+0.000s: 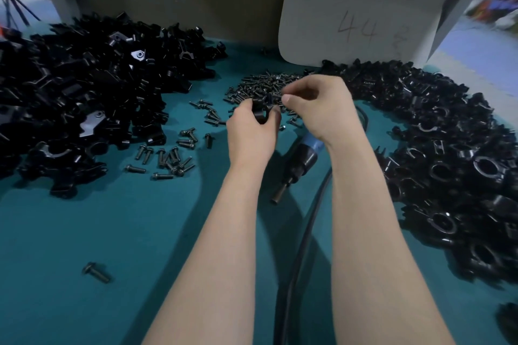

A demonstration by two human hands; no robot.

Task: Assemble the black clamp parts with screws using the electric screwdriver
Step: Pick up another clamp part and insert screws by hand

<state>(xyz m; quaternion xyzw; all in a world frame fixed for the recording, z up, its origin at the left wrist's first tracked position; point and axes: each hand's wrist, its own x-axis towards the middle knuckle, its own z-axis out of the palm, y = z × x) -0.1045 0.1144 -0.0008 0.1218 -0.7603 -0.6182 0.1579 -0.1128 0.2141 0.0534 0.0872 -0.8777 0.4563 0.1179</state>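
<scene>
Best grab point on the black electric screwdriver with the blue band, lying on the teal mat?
Grip the black electric screwdriver round its thick black barrel, just below the blue band, coming from above. It lies flat on the teal mat, slim bit pointing near-left, so the barrel is the widest bare section; the rear end is hidden under the right forearm.

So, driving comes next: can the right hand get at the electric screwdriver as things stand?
Probably yes. The electric screwdriver lies uncovered right beneath the wrist of the right hand; its fingers, now pinched over the clamp part, would have to free up first.
</scene>
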